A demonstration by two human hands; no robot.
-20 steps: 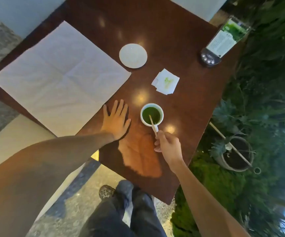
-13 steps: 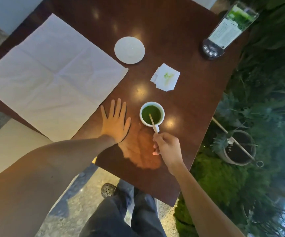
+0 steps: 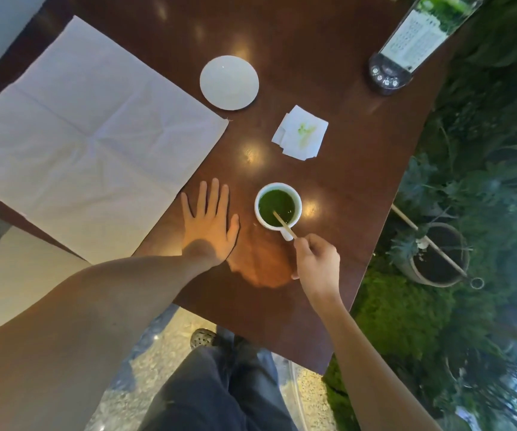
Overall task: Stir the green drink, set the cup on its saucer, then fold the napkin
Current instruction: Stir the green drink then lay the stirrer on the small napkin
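— Two hands are over the table [image 3: 328,73], as we see it. Our left hand [image 3: 209,227] lies flat on the wood, palm down, fingers spread wide, holding nothing, between the napkin [image 3: 89,132] and the cup [image 3: 278,205].

— And our right hand [image 3: 316,262]?

— We have it closed in a pinch around the near end of a thin wooden stir stick [image 3: 283,223]. The stick slants up over the cup's near rim, and its far end dips into the green drink [image 3: 274,203].

— Where do we find the cup itself?

— It stands upright on the bare table, just beside our left thumb but not touching it, with its handle pointing toward our right hand. The saucer [image 3: 229,82] sits well apart from it, farther up the table, next to the napkin's far corner.

— How does the napkin look to us?

— We see it opened out flat, creased in quarters, with its left part hanging past the table edge. One small folded paper [image 3: 302,133] with a green stain lies between the saucer and the cup, and a menu stand [image 3: 406,48] rises at the far right corner
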